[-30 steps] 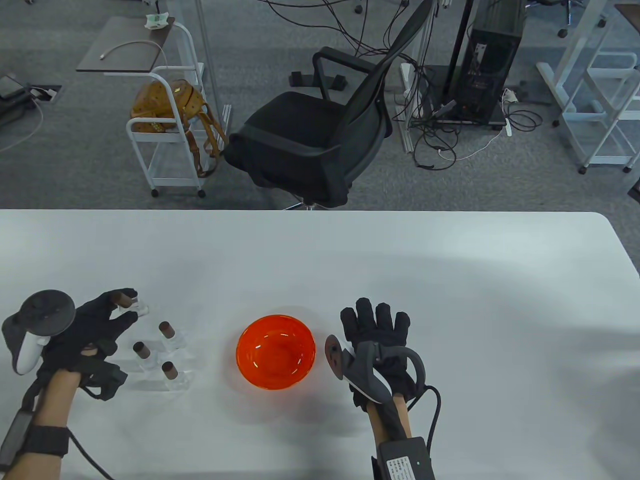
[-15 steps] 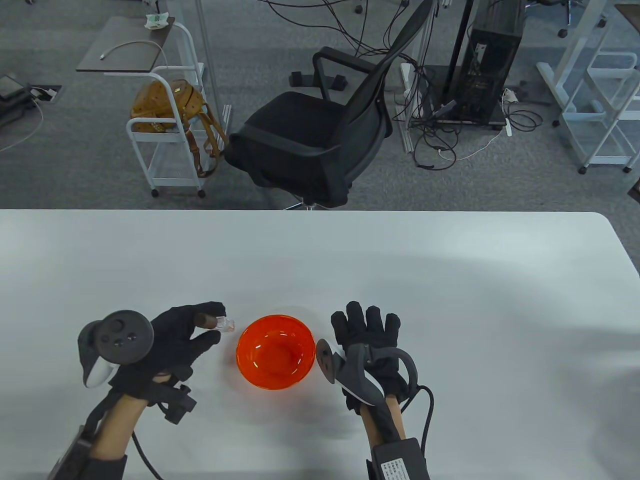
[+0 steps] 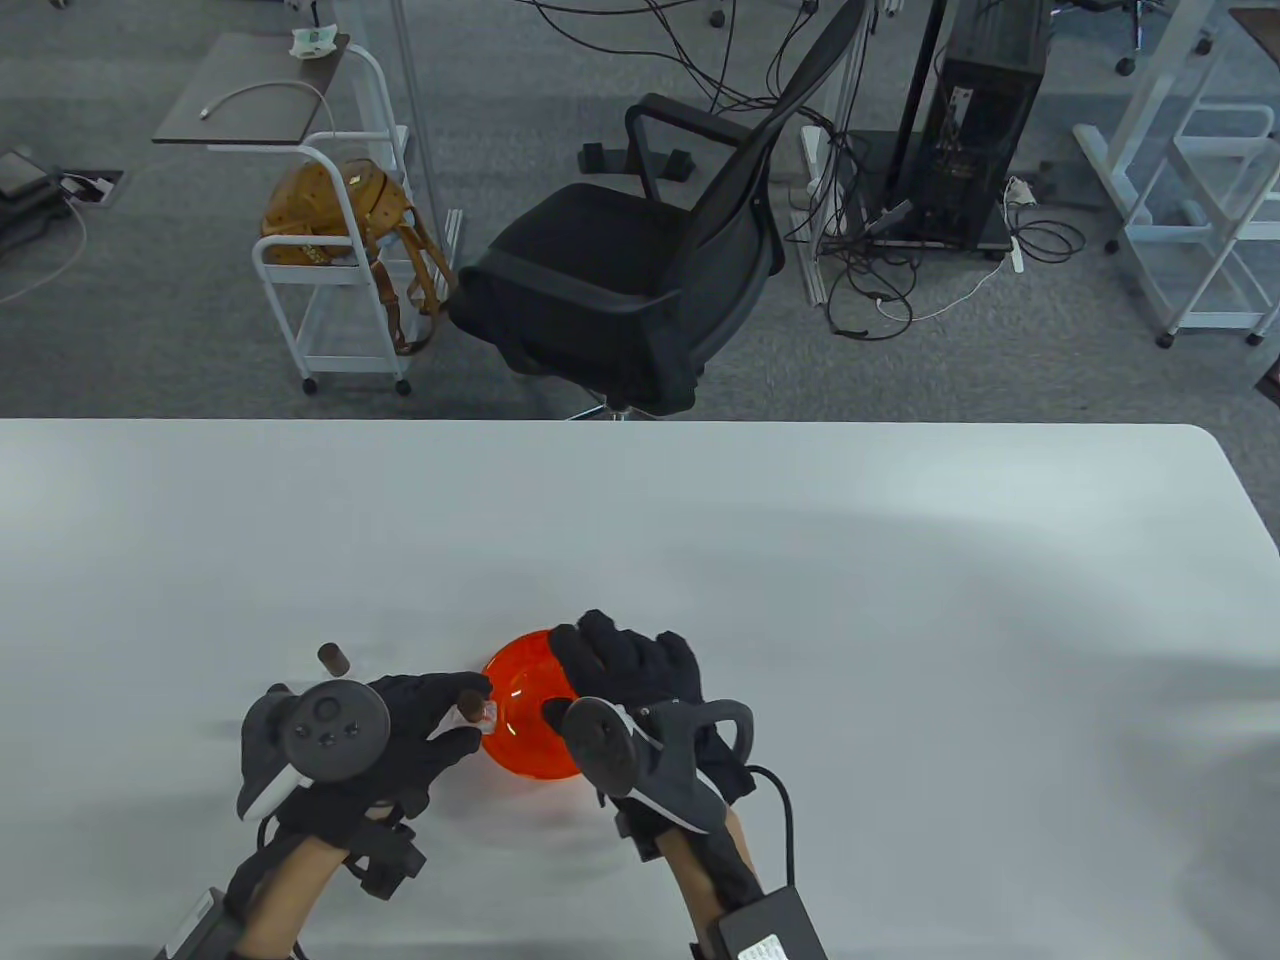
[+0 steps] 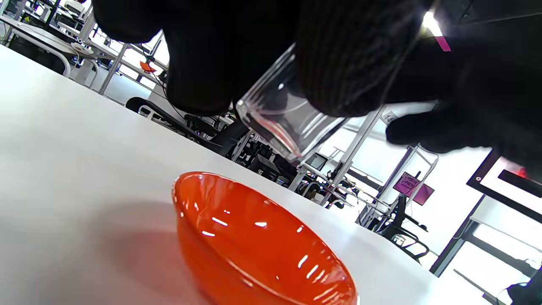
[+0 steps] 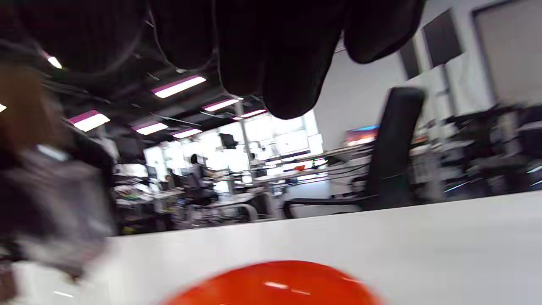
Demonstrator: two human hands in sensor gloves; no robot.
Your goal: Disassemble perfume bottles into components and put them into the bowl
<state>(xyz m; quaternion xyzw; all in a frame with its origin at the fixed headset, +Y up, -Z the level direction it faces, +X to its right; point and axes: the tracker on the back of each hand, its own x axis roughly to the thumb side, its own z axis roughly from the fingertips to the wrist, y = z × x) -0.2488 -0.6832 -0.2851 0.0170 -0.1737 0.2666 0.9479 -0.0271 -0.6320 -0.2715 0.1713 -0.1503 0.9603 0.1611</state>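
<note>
Glass of the small perfume bottle looks hard, smooth and slippery. The left hand pinches it at the near left rim of the orange bowl, fingers around the clear body. The right hand hovers over the bowl with relaxed fingers; it probably should take the brown cap.

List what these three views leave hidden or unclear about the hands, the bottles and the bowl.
- Other bottles: table view, left hand covers them; only one brown cap shows.
- Orange bowl: table view, right hand covers its far side.
- Held bottle: left wrist view, fingers hide its cap.
- Right wrist view: motion blur.
</note>
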